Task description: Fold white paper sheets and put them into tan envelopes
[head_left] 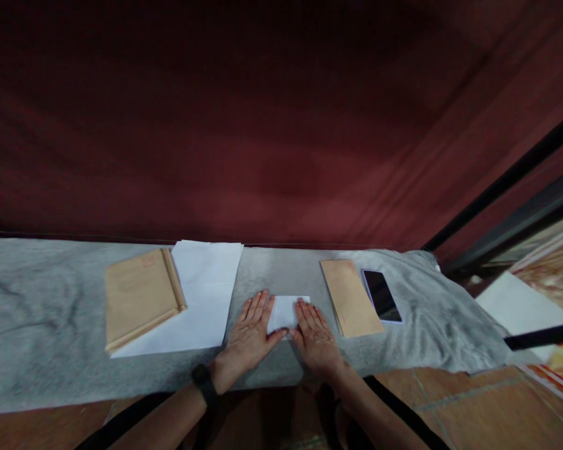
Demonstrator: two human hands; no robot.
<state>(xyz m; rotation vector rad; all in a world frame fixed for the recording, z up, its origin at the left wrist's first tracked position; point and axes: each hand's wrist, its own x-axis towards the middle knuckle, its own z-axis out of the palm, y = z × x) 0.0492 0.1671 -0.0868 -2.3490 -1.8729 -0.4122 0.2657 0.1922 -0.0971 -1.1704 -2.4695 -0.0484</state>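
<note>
A folded white sheet of paper (pixel 284 310) lies on the grey cloth in front of me. My left hand (pixel 252 328) rests flat over its left side, fingers stretched out. Over the right side of the same paper lies my right hand (pixel 315 334), also flat with the fingers extended. The two thumbs nearly meet at the paper's near edge. Both palms hide parts of the sheet. Just right of my right hand are brown envelopes (pixel 351 297), stacked flat.
On the left, a thicker stack of brown envelopes (pixel 141 294) partly covers white paper sheets (pixel 209 284). A phone (pixel 382 297) with a dark screen lies at the right. The grey cloth (pixel 37 325) covers the surface, with a dark red wall-like sheet (pixel 281 169) behind it.
</note>
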